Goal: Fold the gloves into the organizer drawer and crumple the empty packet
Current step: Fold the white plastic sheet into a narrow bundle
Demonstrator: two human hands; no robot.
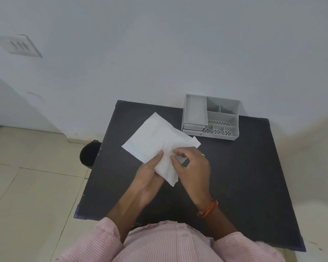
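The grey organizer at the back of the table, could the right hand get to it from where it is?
Probably yes. The organizer stands beyond the right hand with only bare black table between them, but the hand is pinching the white packet now.

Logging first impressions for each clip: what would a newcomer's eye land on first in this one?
First, the white packet, held above the middle of the black table: the left hand supports it from below while the right hand pinches its near edge. Next, the grey organizer at the table's far edge by the wall, its top drawer pulled open. A dark bin stands on the floor left of the table.
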